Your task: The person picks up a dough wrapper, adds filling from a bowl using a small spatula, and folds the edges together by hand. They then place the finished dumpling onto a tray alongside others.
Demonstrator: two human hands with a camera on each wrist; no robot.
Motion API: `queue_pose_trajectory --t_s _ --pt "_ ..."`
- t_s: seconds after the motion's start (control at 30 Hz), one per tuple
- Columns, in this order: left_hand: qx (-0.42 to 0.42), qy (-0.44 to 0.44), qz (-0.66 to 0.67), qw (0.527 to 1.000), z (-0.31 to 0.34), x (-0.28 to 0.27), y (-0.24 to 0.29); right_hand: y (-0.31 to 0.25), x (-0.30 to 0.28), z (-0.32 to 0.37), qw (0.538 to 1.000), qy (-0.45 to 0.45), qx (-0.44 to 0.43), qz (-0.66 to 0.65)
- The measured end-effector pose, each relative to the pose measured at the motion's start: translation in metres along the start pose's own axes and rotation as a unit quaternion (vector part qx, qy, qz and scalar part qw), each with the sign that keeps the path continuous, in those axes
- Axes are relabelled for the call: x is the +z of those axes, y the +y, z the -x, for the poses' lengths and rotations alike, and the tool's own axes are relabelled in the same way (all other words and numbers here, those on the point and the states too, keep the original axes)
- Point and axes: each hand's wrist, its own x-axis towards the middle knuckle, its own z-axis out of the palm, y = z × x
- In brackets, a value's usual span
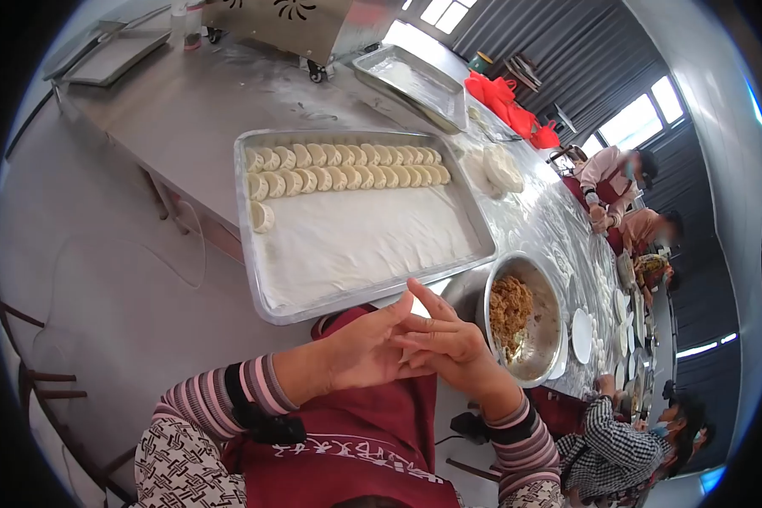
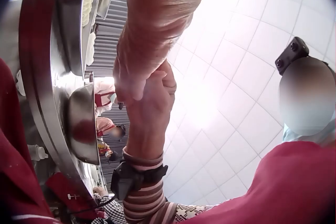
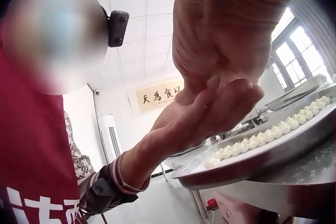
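Observation:
Over the apron, just in front of the tray, my two hands meet. My left hand and right hand pinch a pale dumpling between their fingers, most of it hidden by them. In the right wrist view the fingers of both hands overlap, with only a sliver of dough showing. Ahead lies a large metal tray lined with a floured white sheet. Pleated dumplings fill two rows along its far side, and a single dumpling begins a third. Right of my hands stands a steel bowl holding brown minced filling.
Behind the tray are another metal tray and a wheeled steel machine. A pale dough lump and red bags lie farther right. Along the floured table other people work near white plates.

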Motion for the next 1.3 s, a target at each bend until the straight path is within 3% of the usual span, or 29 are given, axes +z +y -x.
queue_pose_trajectory --t_s 0.3,0.37,0.5,0.6,0.67,0.73,0.8,0.83,0.9,0.93,1.0,1.07,1.3 --pt "0.028 -0.004 0.019 0.999 0.028 -0.006 0.033 0.009 0.018 -0.052 0.996 -0.078 -0.045 0.018" --pt "0.062 0.059 0.016 0.996 0.037 0.001 0.040 0.006 0.027 -0.066 0.996 -0.065 -0.062 0.003" --pt "0.106 0.037 -0.012 0.994 0.058 -0.017 0.056 0.005 0.034 -0.092 0.989 -0.103 -0.095 0.043" --pt "0.149 0.073 0.006 0.986 0.073 -0.016 0.069 -0.004 0.045 -0.110 0.986 -0.051 -0.077 0.142" --pt "0.165 0.111 0.018 0.980 0.081 -0.025 0.075 -0.012 0.049 -0.121 0.921 -0.104 -0.137 0.349" --pt "0.177 0.102 0.014 0.979 0.086 -0.030 0.079 -0.007 0.054 -0.131 0.916 -0.086 -0.151 0.361" --pt "0.187 0.095 0.010 0.978 0.093 -0.037 0.081 -0.004 0.053 -0.148 0.948 -0.125 -0.044 0.290" --pt "0.185 0.090 0.048 0.977 0.097 -0.042 0.080 0.006 0.055 -0.156 0.948 -0.125 -0.046 0.290" --pt "0.183 0.088 0.086 0.975 0.102 -0.044 0.074 0.039 0.063 -0.174 0.989 0.041 0.020 0.139" --pt "0.167 0.109 0.082 0.976 0.106 -0.040 0.070 0.046 0.070 -0.185 0.989 0.098 0.073 0.088" --pt "0.151 0.133 0.076 0.977 0.113 -0.035 0.061 0.063 0.079 -0.204 0.976 0.080 0.204 -0.018" --pt "0.126 0.120 0.022 0.984 0.118 -0.036 0.052 0.083 0.093 -0.215 0.975 0.088 0.203 -0.019" --pt "0.150 0.065 0.050 0.985 0.129 -0.056 0.037 0.103 0.116 -0.235 0.970 0.054 0.235 0.045"
